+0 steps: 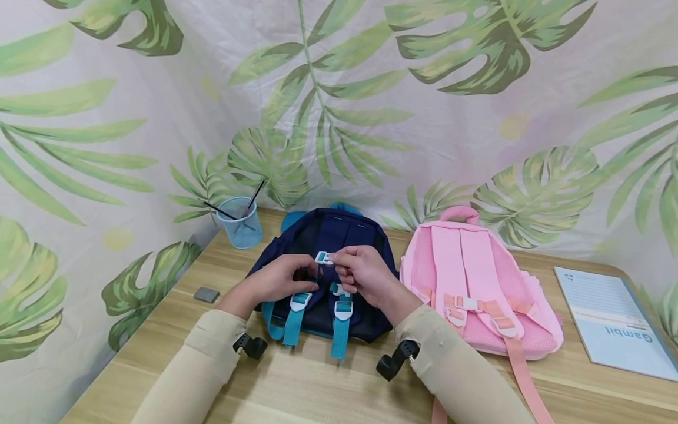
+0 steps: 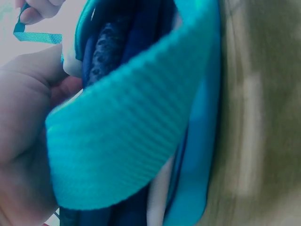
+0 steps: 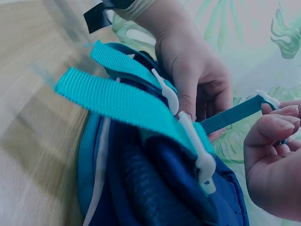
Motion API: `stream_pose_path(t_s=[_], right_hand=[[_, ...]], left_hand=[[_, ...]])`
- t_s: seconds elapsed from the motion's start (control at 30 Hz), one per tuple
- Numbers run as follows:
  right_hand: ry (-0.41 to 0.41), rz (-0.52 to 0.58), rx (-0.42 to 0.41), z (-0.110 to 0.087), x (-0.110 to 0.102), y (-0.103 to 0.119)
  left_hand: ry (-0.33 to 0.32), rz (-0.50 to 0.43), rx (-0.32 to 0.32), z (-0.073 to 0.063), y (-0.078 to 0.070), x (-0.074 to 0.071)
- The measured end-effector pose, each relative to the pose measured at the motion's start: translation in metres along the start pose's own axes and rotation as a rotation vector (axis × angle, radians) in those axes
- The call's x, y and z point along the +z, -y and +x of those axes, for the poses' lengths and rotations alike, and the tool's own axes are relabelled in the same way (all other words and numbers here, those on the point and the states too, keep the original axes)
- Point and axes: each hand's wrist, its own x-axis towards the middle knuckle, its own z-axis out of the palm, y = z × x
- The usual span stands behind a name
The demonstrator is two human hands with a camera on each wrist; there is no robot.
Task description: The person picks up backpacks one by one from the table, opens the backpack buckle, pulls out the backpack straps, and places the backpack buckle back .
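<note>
Cup [image 1: 245, 235] holds sticks [image 1: 256, 196]; right fingers [image 1: 345, 258] pinch buckle [image 1: 321, 258] over navy backpack [image 1: 346, 221].

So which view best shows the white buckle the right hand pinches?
The head view: the white buckle faces the camera, pinched by the right hand. The right wrist view shows it edge-on; the left wrist view, clearly only its teal strap.

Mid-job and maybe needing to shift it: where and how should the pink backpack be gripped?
Grip the pink backpack by its top handle, probably from above: the loop arches up uncovered at the far end, while the navy backpack crowds its left side.
</note>
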Motion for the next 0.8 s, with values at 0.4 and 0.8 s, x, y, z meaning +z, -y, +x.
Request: stream_pose_path(t_s=[0.4,0.8], right_hand=[[0.017,-0.071,0.005,-0.001,-0.006,-0.001],[0.074,-0.114,0.016,-0.004,-0.012,0.0]], left_hand=[[-0.144,-0.171,0.053,-0.002,-0.019,-0.023],[-0.137,-0.141,0.133,0.005,-0.024,-0.028]])
